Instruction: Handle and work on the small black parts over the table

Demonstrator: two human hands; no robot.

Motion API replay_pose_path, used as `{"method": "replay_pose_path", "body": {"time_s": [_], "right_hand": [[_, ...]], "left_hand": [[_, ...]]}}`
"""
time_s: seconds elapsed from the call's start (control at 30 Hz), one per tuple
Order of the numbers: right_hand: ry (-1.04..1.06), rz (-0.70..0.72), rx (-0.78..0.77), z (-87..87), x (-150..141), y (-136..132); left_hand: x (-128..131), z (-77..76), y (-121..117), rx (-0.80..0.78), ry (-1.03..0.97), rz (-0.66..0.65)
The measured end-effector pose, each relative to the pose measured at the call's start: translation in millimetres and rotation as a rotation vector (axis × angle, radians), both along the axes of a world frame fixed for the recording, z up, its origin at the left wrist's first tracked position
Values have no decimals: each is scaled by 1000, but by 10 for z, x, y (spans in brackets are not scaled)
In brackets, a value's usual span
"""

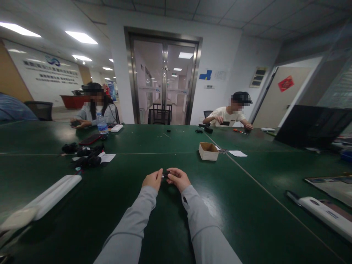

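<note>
My left hand [153, 180] and my right hand [178, 178] meet over the dark green table [176, 220], fingers curled and pinched together on a small dark part [165, 173] held between them. What the part is I cannot make out. Both forearms wear grey sleeves. A small open cardboard box [208, 151] stands on the table just beyond and to the right of my hands.
A pile of black parts [85, 156] and white paper lies left. A long white device [53, 195] lies near left, another [324, 212] near right. Two seated persons work at the far side; a water bottle [102, 124] and a dark laptop [310, 126] stand there.
</note>
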State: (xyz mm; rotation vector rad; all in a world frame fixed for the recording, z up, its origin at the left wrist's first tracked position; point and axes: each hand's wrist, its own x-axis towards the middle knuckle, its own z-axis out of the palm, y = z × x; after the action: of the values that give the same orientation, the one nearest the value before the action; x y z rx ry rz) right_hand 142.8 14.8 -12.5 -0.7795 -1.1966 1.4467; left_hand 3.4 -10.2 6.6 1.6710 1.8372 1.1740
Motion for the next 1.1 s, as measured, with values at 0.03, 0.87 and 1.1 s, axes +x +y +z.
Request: {"method": "replay_pose_path", "body": {"time_s": [0.03,0.87,1.1], "right_hand": [[2,8,-3,6,-1,-5],[67,-28,-67,4,-2,17],[75,-53,-69,7,4,21]], "left_hand": [[-4,2,-4,-11,-16,-5],[-13,-117,74,86,-357,-255],[-48,-66,51,72,-389,-262]]}}
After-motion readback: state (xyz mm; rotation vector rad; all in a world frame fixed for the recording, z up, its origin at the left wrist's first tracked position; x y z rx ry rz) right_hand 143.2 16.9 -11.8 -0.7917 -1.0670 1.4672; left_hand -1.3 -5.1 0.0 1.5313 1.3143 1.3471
